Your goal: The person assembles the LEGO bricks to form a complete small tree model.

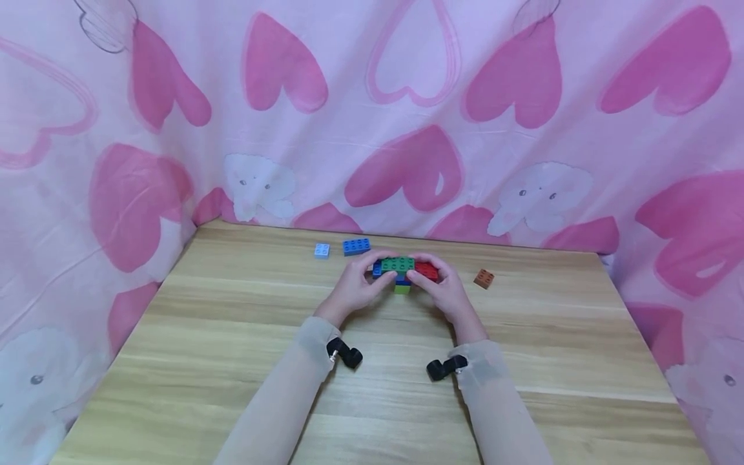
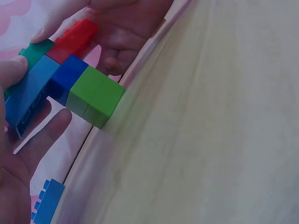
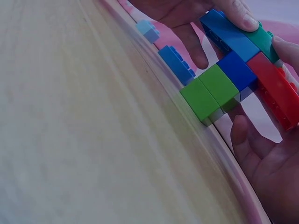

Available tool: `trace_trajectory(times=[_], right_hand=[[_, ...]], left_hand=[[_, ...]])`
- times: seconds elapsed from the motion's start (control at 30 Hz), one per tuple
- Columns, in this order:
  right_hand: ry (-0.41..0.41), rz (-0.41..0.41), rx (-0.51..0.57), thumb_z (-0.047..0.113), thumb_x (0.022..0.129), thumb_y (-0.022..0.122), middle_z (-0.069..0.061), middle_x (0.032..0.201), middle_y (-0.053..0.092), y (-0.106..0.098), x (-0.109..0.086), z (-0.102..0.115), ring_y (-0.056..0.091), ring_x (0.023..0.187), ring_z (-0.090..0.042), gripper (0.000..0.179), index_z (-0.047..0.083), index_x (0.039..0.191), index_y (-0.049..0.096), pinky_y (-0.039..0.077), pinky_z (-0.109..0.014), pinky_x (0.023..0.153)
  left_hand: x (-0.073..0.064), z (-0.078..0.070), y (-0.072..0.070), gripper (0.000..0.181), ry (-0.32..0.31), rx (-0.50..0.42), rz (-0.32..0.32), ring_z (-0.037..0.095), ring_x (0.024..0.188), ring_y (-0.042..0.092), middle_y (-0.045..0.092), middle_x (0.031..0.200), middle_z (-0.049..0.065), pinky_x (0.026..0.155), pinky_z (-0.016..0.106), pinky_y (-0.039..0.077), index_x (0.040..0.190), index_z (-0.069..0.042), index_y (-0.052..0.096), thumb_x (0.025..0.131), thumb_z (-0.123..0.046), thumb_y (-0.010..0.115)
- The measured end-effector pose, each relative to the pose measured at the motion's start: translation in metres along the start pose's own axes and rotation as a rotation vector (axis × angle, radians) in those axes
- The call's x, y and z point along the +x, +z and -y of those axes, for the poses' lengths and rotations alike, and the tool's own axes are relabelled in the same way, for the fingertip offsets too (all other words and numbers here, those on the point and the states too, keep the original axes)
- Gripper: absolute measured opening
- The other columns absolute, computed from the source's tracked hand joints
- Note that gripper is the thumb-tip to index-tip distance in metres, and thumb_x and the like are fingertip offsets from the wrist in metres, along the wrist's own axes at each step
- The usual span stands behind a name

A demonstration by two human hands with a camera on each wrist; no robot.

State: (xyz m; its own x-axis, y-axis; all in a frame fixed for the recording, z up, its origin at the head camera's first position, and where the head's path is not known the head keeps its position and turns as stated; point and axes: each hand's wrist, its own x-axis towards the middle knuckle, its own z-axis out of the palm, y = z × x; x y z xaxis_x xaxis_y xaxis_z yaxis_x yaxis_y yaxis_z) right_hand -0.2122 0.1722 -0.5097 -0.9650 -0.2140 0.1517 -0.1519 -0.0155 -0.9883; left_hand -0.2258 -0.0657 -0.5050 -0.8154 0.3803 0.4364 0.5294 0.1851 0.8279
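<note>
A toy building brick stack stands on the wooden table, gripped from both sides. Two lime green bricks (image 2: 96, 95) form its base, under a dark blue brick (image 3: 237, 70). Above, a long blue brick (image 2: 32, 93) juts left and a red brick (image 3: 275, 91) juts right. A green brick (image 1: 398, 264) lies across the top of both. My left hand (image 1: 356, 284) holds the left side, its thumb on the green brick, other fingers around the far side. My right hand (image 1: 446, 289) holds the right side, thumb on the green brick near the red one.
A loose blue brick (image 1: 356, 247) and a smaller light blue brick (image 1: 322, 250) lie behind my left hand. To the right of my right hand is a brown brick (image 1: 484, 278). A pink heart-patterned curtain (image 1: 401, 168) hangs at the table's (image 1: 395, 400) back edge.
</note>
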Motion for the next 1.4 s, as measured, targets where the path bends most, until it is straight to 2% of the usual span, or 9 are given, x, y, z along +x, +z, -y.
trace_trajectory(times=[0.17,0.33,0.47,0.57,0.8,1.13,1.4], right_hand=[[0.006,0.002,-0.015,0.014,0.106,0.075,-0.007,0.132,0.072,-0.0004,0.0011,-0.0019,0.071,0.109,-0.017,0.038,0.005,0.141,0.067,0.062,-0.028,0.091],[0.011,0.000,-0.063,0.017,0.106,0.074,-0.010,0.138,0.069,-0.0017,0.0005,-0.0055,0.068,0.116,-0.018,0.039,0.006,0.143,0.065,0.056,-0.024,0.099],[0.017,0.007,-0.066,0.019,0.107,0.074,-0.012,0.140,0.068,-0.0019,0.0008,-0.0075,0.067,0.119,-0.019,0.040,0.007,0.144,0.065,0.054,-0.024,0.101],[0.027,0.009,-0.056,0.020,0.107,0.074,-0.011,0.140,0.068,-0.0019,0.0007,-0.0085,0.067,0.119,-0.019,0.040,0.008,0.144,0.065,0.054,-0.024,0.102],[0.028,0.011,-0.051,0.021,0.107,0.075,-0.010,0.143,0.067,-0.0019,0.0008,-0.0074,0.067,0.121,-0.019,0.043,0.009,0.146,0.064,0.054,-0.024,0.102],[0.015,0.023,-0.017,0.020,0.106,0.076,-0.009,0.139,0.070,-0.0017,0.0008,-0.0047,0.068,0.118,-0.019,0.045,0.007,0.147,0.063,0.056,-0.025,0.100],[0.050,0.024,-0.038,0.022,0.105,0.078,-0.009,0.141,0.068,-0.0040,0.0002,-0.0026,0.067,0.121,-0.020,0.045,0.011,0.147,0.066,0.056,-0.024,0.101]], left_hand=[[-0.0003,0.0012,0.0036,0.035,0.022,0.003,-0.027,0.023,0.119,0.069,0.072,0.137,0.008,0.099,0.035,0.062,0.139,-0.010,0.070,0.105,-0.014,0.076],[-0.0017,0.0050,0.0085,0.035,-0.020,-0.091,-0.034,0.023,0.114,0.070,0.071,0.137,0.009,0.095,0.035,0.063,0.140,-0.009,0.068,0.106,-0.012,0.074],[-0.0037,0.0067,0.0095,0.036,-0.034,-0.117,-0.051,0.022,0.114,0.070,0.070,0.138,0.008,0.095,0.035,0.063,0.140,-0.013,0.069,0.105,-0.011,0.075],[-0.0043,0.0074,0.0097,0.037,-0.030,-0.124,-0.056,0.023,0.116,0.070,0.070,0.140,0.008,0.097,0.036,0.063,0.141,-0.013,0.069,0.105,-0.010,0.075],[-0.0037,0.0098,0.0082,0.042,-0.033,-0.156,-0.049,0.026,0.120,0.069,0.066,0.144,0.007,0.102,0.037,0.061,0.145,-0.004,0.064,0.105,-0.011,0.075],[-0.0035,0.0072,0.0062,0.044,-0.035,-0.156,-0.060,0.025,0.116,0.070,0.068,0.139,0.008,0.100,0.036,0.062,0.144,-0.002,0.062,0.102,-0.007,0.077],[-0.0038,0.0102,0.0067,0.043,-0.032,-0.178,-0.066,0.025,0.117,0.070,0.069,0.137,0.010,0.101,0.036,0.061,0.141,-0.003,0.063,0.101,-0.005,0.079]])
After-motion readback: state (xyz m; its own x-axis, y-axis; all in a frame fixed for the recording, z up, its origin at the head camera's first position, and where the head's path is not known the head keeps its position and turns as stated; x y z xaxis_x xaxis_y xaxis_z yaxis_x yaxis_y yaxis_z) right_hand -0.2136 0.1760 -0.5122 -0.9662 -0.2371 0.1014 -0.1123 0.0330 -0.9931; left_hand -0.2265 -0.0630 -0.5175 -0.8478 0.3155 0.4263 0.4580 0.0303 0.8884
